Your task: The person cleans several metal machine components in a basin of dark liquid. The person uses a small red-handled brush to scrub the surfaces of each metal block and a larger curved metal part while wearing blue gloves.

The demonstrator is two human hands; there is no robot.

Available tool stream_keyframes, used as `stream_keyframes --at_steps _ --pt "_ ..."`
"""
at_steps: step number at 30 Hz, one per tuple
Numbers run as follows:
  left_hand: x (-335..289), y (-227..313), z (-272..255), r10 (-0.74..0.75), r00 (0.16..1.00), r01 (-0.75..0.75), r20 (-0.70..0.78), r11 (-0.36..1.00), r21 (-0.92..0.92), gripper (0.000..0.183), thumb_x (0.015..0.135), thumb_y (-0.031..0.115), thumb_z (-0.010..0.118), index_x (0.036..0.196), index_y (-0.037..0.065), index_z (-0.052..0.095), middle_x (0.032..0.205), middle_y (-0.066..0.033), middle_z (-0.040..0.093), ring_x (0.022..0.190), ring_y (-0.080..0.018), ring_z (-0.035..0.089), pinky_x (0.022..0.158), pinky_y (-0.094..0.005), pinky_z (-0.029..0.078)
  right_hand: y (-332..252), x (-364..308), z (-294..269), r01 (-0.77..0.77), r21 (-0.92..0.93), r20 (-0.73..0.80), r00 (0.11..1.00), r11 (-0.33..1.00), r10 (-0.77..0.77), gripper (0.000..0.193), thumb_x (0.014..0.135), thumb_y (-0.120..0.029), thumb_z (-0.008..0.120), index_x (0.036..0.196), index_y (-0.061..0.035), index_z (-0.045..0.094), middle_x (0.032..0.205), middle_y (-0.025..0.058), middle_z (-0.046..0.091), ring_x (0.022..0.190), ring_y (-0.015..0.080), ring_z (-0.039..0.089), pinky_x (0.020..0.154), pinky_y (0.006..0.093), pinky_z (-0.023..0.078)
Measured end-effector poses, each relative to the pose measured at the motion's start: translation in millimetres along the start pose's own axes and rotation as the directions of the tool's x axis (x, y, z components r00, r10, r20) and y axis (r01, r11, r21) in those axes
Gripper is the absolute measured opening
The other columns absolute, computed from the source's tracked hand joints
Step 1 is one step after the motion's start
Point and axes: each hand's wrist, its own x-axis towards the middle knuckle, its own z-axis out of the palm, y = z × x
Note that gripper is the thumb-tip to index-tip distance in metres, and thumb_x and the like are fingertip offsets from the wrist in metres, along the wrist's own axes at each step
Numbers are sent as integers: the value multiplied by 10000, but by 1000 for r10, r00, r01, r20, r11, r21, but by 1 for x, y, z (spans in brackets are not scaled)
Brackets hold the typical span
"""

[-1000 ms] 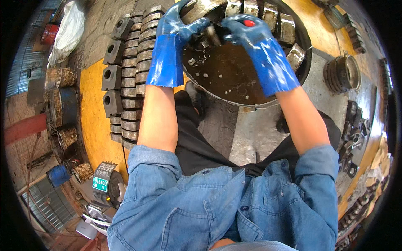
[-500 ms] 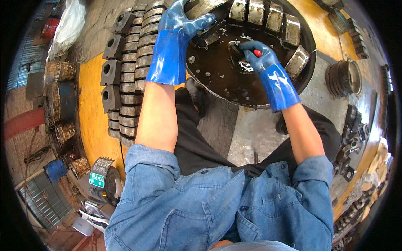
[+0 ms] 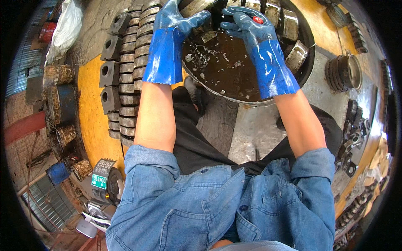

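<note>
A round dark pan (image 3: 310, 62) of murky brown liquid lies at the top between my legs. Several oily metal blocks (image 3: 290, 26) line its far and right side. My left hand (image 3: 175, 19), in a long blue rubber glove, is at the pan's upper left, its thumb against a wet metal block (image 3: 200, 6); its fingertips run out of view. My right hand (image 3: 253, 31), gloved alike, is over the far part of the liquid with some fingers stretched out leftward. A tool's red end (image 3: 258, 19) shows in its grip; the rest of the tool is hidden.
Stacked curved metal pieces (image 3: 127, 79) and dark blocks with holes (image 3: 109, 74) stand left of the pan. Ribbed metal rings (image 3: 344, 73) are at right, above loose dark metal parts (image 3: 355, 140). A white plastic bag (image 3: 66, 29) and grimy drums (image 3: 60, 102) lie far left.
My right hand has moved up and left across the pan, toward my left hand, and its fingers have straightened. Foam and ripples have appeared at the liquid's left. My left hand has barely shifted.
</note>
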Motion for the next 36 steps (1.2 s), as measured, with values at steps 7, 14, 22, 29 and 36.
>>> stream_keyframes --at_steps 7,14,22,29,36 --pt "1 -10 -1 33 999 -33 -1 998 -60 969 656 300 966 1426 -76 512 1316 -196 667 1199 -267 648 1045 -368 520 -2 14 0 247 -444 24 964 861 -264 191 994 -117 684 1146 -18 744 996 64 756 847 156 701 734 286 594" --pt "4 -10 2 46 999 -46 -12 996 -78 958 662 302 960 1423 -75 518 1297 -187 677 1194 -265 649 1050 -373 516 20 21 -5 374 -402 168 928 836 -334 235 976 -76 689 1203 -53 749 1138 84 763 977 167 731 904 303 617" --pt "1 -5 -1 29 1000 -28 -11 999 15 929 671 300 947 1415 -71 532 1304 -181 677 1191 -259 650 1047 -365 512 25 13 8 351 -352 137 936 868 -323 167 978 -58 663 1117 -49 756 963 28 749 842 101 659 755 254 554" --pt "-1 3 -3 8 1000 -8 -8 998 68 917 683 276 941 1426 -66 527 1330 -192 665 1210 -266 644 1059 -369 505 23 7 9 301 -271 151 951 914 -268 176 981 -49 671 1140 -42 746 977 35 747 841 104 664 753 270 580" --pt "0 4 1 43 999 -42 -7 995 93 915 676 268 945 1418 -71 531 1313 -194 670 1202 -267 645 1053 -380 512 27 18 -10 288 -271 201 950 918 -239 238 977 -77 700 1210 -65 748 1128 90 762 967 172 733 894 309 628"
